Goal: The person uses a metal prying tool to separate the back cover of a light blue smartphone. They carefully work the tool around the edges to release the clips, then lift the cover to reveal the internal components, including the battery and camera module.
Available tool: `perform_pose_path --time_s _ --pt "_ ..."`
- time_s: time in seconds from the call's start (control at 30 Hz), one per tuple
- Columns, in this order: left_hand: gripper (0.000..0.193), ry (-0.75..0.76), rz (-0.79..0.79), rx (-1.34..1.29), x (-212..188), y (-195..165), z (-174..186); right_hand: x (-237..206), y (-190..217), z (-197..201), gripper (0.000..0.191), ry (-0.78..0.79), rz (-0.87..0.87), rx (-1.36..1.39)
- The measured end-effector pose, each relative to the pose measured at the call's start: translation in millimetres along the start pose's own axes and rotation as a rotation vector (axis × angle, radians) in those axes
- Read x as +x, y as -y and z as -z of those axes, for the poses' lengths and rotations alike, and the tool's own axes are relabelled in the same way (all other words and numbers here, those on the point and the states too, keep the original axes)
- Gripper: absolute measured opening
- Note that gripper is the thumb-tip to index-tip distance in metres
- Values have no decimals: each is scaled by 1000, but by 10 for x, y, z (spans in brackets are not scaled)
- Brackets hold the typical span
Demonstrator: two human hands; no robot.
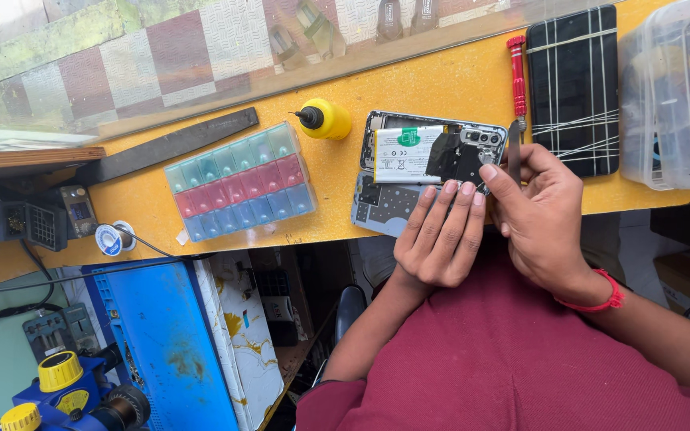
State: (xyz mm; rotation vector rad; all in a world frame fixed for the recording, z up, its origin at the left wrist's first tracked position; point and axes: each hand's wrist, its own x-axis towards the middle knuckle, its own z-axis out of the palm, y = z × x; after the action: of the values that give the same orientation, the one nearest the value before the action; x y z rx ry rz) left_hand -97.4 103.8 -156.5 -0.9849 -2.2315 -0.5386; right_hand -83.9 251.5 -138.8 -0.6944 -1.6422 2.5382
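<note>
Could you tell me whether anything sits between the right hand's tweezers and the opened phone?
Nothing visible does. The right hand holds the tweezers right at the opened phone, near its camera end. The left hand rests its fingertips on the phone's near edge, beside the tool rather than in its path.

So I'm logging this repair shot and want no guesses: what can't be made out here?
Head view only:
- Tip of the thin metal tool: behind the right hand.
- Near edge of the opened phone with white battery: under the left hand.
- Clear plastic box: cut off by the right edge, contents blurred.
- Blue machine: cut off at the bottom.
</note>
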Motion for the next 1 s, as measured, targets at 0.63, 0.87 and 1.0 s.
perform_pose_path --time_s 0.63,0.87,1.0 --pt "16 -103 -46 52 -11 43 -93 122 60 7 13 -70 -153 35" --pt "15 -100 28 17 -15 -4 -53 119 34 -38 15 -64 -108 -5" --pt "16 -106 47 41 -29 -34 -57 113 25 -50 12 -83 -105 -12"
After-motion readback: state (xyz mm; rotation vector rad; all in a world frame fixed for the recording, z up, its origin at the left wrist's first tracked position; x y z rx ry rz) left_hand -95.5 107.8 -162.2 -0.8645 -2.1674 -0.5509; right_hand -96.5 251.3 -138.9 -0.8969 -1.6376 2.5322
